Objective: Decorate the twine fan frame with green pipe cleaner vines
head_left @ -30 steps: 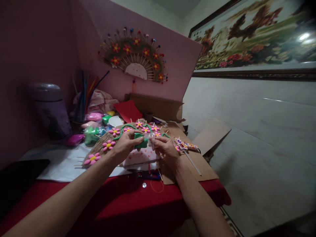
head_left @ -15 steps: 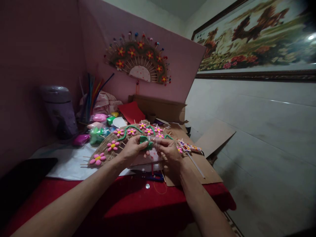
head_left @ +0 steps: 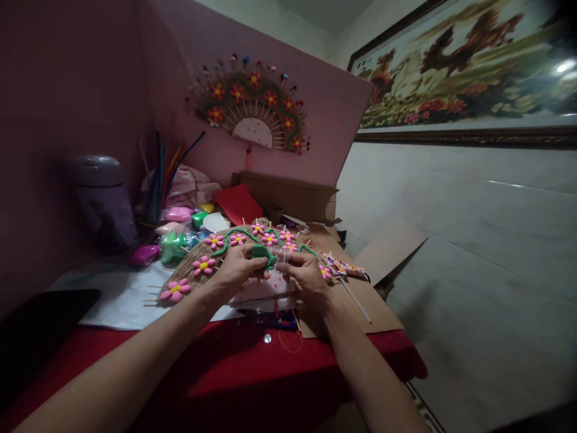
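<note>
- Head cam, L hand [head_left: 238, 266]: thumb + fingers gripping green lump [head_left: 260, 251], prob. soft clay.
- R hand [head_left: 307, 275]: fingertips pinching clear plastic wrap [head_left: 281, 257], right up vs. the lump.
- Lump's posn: betw. both hands, held over front of twine fan [head_left: 186, 278], approx. mid-view.
- Fan lies on table, curved edge to the back; pink flowers w/ yellow centers [head_left: 175, 290] + green wavy strip [head_left: 220, 245] on it, thin stick ends poking out round edge. Dotted half-round base [head_left: 259, 291] at front, below hands.
- Under fan's L part: white sheet [head_left: 112, 304]. R side: cardboard [head_left: 376, 319] w/ small patterned item [head_left: 336, 264] + thin flat strip [head_left: 356, 300].
- Nr. table edge: blue-handled tool [head_left: 288, 322], small shiny round pc. [head_left: 267, 338] on red cloth [head_left: 202, 373].
- Back L: bagged clay, assorted colors [head_left: 144, 255], purple flask [head_left: 104, 207], red sheet [head_left: 240, 205] nr. cardboard box [head_left: 293, 195].
- Pink panel behind [head_left: 329, 114]: 2nd fan [head_left: 252, 131], orange-red flowers. Framed horse pic. [head_left: 451, 84] on R wall.
</note>
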{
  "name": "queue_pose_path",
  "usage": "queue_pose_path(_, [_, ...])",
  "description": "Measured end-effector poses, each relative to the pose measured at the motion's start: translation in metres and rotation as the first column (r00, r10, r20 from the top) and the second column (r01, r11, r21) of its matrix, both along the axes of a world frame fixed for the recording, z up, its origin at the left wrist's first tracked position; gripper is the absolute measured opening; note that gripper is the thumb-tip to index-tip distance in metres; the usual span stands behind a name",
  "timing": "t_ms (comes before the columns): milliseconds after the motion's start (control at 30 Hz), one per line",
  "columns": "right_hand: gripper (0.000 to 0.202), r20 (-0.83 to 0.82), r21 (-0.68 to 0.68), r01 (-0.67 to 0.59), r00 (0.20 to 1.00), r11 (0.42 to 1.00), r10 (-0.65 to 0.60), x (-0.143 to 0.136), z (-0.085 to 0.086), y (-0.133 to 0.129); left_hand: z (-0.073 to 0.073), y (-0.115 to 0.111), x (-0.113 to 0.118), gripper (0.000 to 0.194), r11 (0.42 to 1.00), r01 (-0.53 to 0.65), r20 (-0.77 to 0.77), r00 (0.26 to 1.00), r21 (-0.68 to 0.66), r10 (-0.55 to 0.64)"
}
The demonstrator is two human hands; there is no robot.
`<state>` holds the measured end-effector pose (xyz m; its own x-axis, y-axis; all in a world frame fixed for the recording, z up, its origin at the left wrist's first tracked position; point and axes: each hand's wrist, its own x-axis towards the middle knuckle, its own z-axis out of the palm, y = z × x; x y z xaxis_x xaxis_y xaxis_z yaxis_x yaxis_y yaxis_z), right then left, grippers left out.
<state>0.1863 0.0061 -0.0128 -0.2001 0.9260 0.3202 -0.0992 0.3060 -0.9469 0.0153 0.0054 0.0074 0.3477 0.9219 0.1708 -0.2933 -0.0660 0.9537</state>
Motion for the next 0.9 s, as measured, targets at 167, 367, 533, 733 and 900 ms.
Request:
queue_pose_path(167, [0.031,0.032,0.095,0.060,0.998,0.994,-0.063,-0.004,-0.003,0.000,0.001,-0.001,0.002,0.018,0.996,-0.088,-0.010,0.996,0.001,0.088])
queue_pose_path(367, [0.025,0.060,0.259,0.093,0.992,0.962,-0.112,-0.009,-0.004,-0.001,0.003,-0.004,0.005,0.014,0.983,-0.177,-0.009,0.984,-0.038,0.177])
queue_pose_path(533, [0.003,0.140,0.379,0.157,0.964,0.912,-0.225,-0.012,0.000,-0.006,-0.005,-0.003,0.006,0.015,0.987,-0.147,0.014,0.989,-0.065,0.148])
queue_pose_path(733, [0.008,0.141,0.441,0.203,0.946,0.874,-0.291,-0.011,-0.001,-0.002,-0.012,0.002,0.008,0.024,0.998,-0.024,0.122,0.992,-0.065,0.031])
queue_pose_path(900, [0.016,-0.061,0.188,0.270,0.963,0.944,-0.263,-0.008,-0.005,0.002,-0.006,0.001,0.006,0.021,0.989,-0.064,0.172,0.981,-0.136,0.087])
